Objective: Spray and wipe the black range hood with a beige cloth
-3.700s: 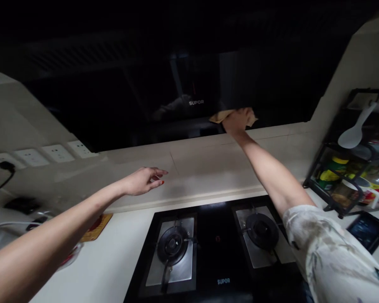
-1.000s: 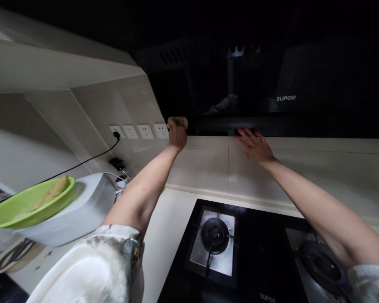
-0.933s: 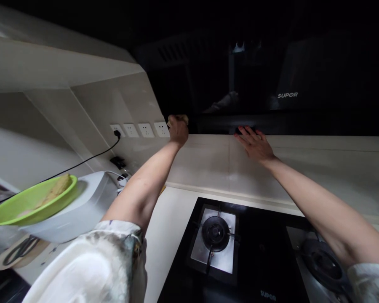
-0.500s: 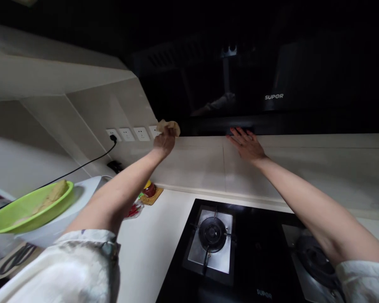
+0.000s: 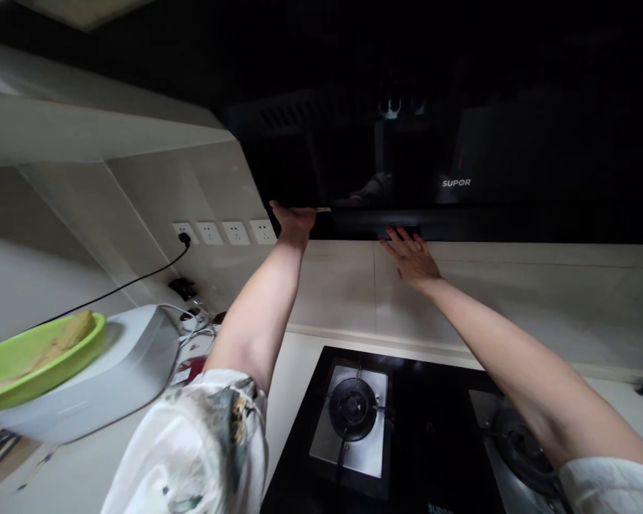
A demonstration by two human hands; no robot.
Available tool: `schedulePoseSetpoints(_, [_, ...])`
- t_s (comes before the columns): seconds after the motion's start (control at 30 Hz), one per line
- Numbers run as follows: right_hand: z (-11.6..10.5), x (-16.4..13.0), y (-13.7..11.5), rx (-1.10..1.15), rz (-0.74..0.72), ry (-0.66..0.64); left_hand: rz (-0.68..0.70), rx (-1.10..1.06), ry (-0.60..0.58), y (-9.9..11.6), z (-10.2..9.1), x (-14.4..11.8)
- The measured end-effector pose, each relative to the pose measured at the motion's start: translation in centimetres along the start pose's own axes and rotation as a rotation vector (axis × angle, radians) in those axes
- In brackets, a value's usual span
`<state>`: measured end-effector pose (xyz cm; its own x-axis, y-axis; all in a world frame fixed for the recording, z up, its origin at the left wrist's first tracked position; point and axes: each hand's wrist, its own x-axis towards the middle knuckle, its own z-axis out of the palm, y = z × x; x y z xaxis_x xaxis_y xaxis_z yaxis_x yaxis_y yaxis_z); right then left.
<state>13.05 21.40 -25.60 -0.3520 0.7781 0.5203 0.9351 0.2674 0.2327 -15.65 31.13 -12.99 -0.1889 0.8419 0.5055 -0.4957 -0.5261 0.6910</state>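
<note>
My left hand (image 5: 296,218) is at the lower left corner of the black range hood (image 5: 348,150), with the wrist bent and the palm against its face. Only a thin pale edge of the cloth (image 5: 323,209) shows beyond the fingers; the hand hides the rest. Further right, my right hand (image 5: 411,257) rests with spread fingers on the hood's bottom strip, holding nothing. Below both arms lies a black gas stove (image 5: 418,407) with a round burner (image 5: 352,409) on a steel plate. A second burner (image 5: 522,442) is partly covered by my right forearm.
White wall sockets (image 5: 236,233) run left of the hood, one with a black plug (image 5: 184,239) and cord. On the left, a green basin (image 5: 43,364) with a yellowish item sits on a white appliance (image 5: 123,371). Cables and small items lie behind my left arm.
My left hand has slid slightly right along the hood's edge and turned its wrist, so the cloth is now mostly hidden. My right hand stays on the strip. The view has shifted a little.
</note>
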Motion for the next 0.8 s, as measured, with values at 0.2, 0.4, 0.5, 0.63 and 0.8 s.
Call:
schedulePoseSetpoints(0.2, [-0.7, -0.1, -0.1, -0.026, 0.01, -0.064, -0.106, -0.515, -0.099, -1.8, 5.1, -2.4])
schedulePoseSetpoints(0.4, [-0.1, -0.1, 0.1, -0.06, 0.016, -0.052, -0.382, -0.449, -0.095, -1.7, 3.5, -2.3])
schedulePoseSetpoints(0.5, [0.3, -0.2, 0.3, -0.067, 0.019, -0.04, -0.43, -0.386, -0.042, -1.6, 2.8, -2.1])
schedulePoseSetpoints(0.63, [0.4, -0.2, 0.4, -0.077, 0.027, -0.058, -0.376, -0.439, -0.033, -1.6, 2.2, -3.1])
schedulePoseSetpoints(0.8, [0.3, -0.1, 0.3, -0.067, 0.027, -0.064, -0.297, -0.523, 0.128, -1.3, -0.1, -4.9])
